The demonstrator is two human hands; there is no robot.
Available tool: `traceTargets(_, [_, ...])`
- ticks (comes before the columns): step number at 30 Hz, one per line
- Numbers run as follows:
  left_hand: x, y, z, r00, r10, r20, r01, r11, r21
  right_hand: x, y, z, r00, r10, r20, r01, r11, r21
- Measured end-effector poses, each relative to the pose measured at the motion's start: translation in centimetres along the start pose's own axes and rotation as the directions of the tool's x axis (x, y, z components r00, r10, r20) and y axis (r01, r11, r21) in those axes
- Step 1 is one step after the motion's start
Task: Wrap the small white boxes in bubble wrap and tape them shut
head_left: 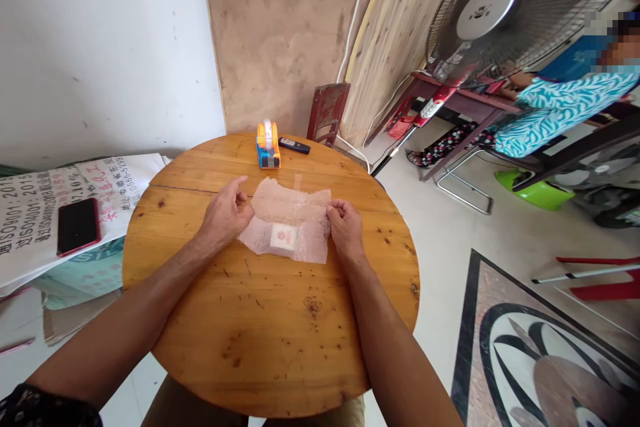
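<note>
A pinkish, see-through sheet of bubble wrap [293,203] lies spread on the round wooden table [270,333]. On its near half rests a small white box [284,237] with a reddish print on top. My right hand [347,227] pinches the sheet's right edge between thumb and fingers. At the left edge is my left hand [225,210], its index finger stretched away and the thumb apart, with the other fingers partly bent. The thumb is close to the wrap; whether it touches is unclear.
Beyond the wrap stand an orange and blue tape dispenser [269,145] and a black remote-like object [295,145]. To the left, a phone [79,225] lies on printed white sheeting. A standing fan [487,10] and a seated person [560,107] are at the right.
</note>
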State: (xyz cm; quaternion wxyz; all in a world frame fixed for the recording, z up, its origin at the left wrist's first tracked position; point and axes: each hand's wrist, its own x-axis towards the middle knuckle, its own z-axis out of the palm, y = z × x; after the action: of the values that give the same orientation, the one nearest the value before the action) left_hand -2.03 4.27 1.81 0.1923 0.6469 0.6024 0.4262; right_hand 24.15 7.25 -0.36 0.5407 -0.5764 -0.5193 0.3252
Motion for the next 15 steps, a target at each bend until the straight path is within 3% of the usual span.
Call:
traceTargets(2, [-0.6, 0.8, -0.2, 0.979, 0.201, -0.047, -0.200, 0.980, 0.007, 0.0, 0.0, 0.0, 1.000, -0.009, -0.002, 0.009, 1.000, -0.027])
traceTargets(3, [-0.9, 1.1, -0.3, 0.951, 0.309, -0.017, -0.309, 0.951, 0.001, 0.0, 0.0, 0.1, 1.000, -0.010, 0.000, 0.010, 0.999, -0.037])
traceTargets(6, [-1.7, 1.6, -0.4, 0.835, 0.519, 0.182, -0.524, 0.851, -0.025, -0.1, -0.2, 0.1, 1.000, -0.006, 0.010, 0.007, 0.998, -0.065])
traceTargets(9, [-1.9, 1.6, -0.4, 0.791, 0.534, 0.299, -0.553, 0.833, -0.024, 0.0, -0.2, 0.1, 1.000, -0.010, 0.015, 0.011, 0.996, -0.086])
traceTargets(15, [-1.9, 2.1, -1.0, 0.806, 0.539, 0.245, -0.550, 0.835, -0.029, 0.1, 0.2, 0.0, 0.999, -0.015, 0.028, 0.017, 0.995, -0.099])
